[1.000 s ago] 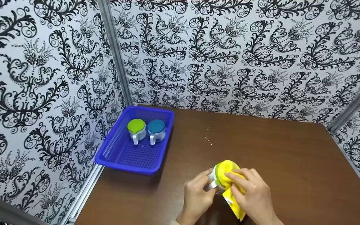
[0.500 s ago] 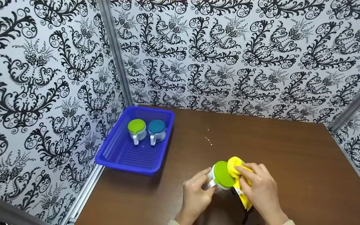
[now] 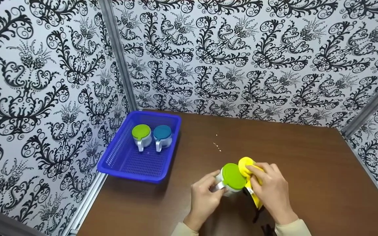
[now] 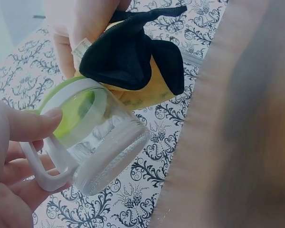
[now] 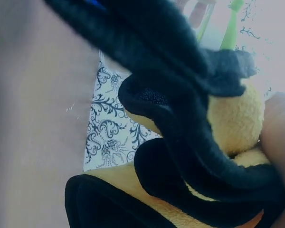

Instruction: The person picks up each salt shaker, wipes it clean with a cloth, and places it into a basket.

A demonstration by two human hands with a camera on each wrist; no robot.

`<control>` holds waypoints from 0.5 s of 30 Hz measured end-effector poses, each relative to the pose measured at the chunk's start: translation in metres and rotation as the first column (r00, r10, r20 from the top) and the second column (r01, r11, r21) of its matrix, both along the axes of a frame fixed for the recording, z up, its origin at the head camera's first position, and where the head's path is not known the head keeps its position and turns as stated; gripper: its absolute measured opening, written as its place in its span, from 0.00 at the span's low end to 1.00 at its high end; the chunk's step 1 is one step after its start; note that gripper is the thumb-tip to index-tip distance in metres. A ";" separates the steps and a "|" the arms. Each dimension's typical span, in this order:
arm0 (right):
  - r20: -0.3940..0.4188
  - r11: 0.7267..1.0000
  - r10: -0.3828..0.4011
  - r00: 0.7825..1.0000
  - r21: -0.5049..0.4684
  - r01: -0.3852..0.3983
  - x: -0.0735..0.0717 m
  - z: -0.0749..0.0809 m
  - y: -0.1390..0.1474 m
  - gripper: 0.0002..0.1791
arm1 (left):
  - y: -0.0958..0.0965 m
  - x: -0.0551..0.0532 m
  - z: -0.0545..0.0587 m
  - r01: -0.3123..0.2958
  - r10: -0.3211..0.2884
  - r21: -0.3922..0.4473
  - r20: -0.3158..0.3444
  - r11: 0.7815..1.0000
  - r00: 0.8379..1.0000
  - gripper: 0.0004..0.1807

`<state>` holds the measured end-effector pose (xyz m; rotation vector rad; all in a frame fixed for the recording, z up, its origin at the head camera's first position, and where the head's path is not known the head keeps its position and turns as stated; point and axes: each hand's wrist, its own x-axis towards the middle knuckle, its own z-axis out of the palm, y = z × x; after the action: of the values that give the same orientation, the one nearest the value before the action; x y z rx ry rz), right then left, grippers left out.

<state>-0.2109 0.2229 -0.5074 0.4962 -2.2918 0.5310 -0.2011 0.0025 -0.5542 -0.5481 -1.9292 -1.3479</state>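
Observation:
My left hand (image 3: 205, 196) holds a clear jar with a green lid (image 3: 234, 176) by its white handle, tilted above the brown table. In the left wrist view the glass jar (image 4: 111, 152) has its thumb and fingers around the handle (image 4: 54, 180). My right hand (image 3: 272, 188) grips a bunched yellow cloth (image 3: 246, 165) at the right edge of the lid. Black trim and a loose black strap (image 4: 164, 14) hang from the cloth. In the right wrist view the fuzzy cloth (image 5: 237, 121) and its dark edging hide most of the jar.
A blue plastic basket (image 3: 143, 167) stands on the table's left side. Inside it are a green-lidded jar (image 3: 141, 131) and a blue-lidded jar (image 3: 162, 132). Small pale specks (image 3: 217, 146) lie on the table (image 3: 290, 147). Patterned walls (image 3: 225, 59) enclose the back and sides.
The cloth has slid off the top of the lid to its right edge, uncovering the green lid. Both hands and the jar have risen slightly in the head view.

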 end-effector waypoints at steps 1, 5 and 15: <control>-0.004 1.000 0.001 1.000 -0.002 -0.001 -0.001 0.001 -0.001 0.18 | 0.000 -0.002 0.000 -0.004 0.004 -0.001 -0.002 1.000 1.000 0.20; -0.026 1.000 0.025 0.999 -0.008 -0.025 -0.005 0.002 -0.005 0.19 | -0.001 -0.008 0.003 -0.021 0.021 -0.003 -0.020 1.000 1.000 0.20; -0.022 0.993 0.102 0.995 -0.058 -0.103 -0.013 0.009 -0.020 0.19 | -0.003 -0.026 0.012 -0.025 0.021 -0.054 -0.073 0.998 0.997 0.16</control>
<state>-0.2239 0.2034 -0.4979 0.5894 -2.2349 0.6395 -0.2270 -0.0004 -0.5427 -0.5915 -1.9127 -1.2478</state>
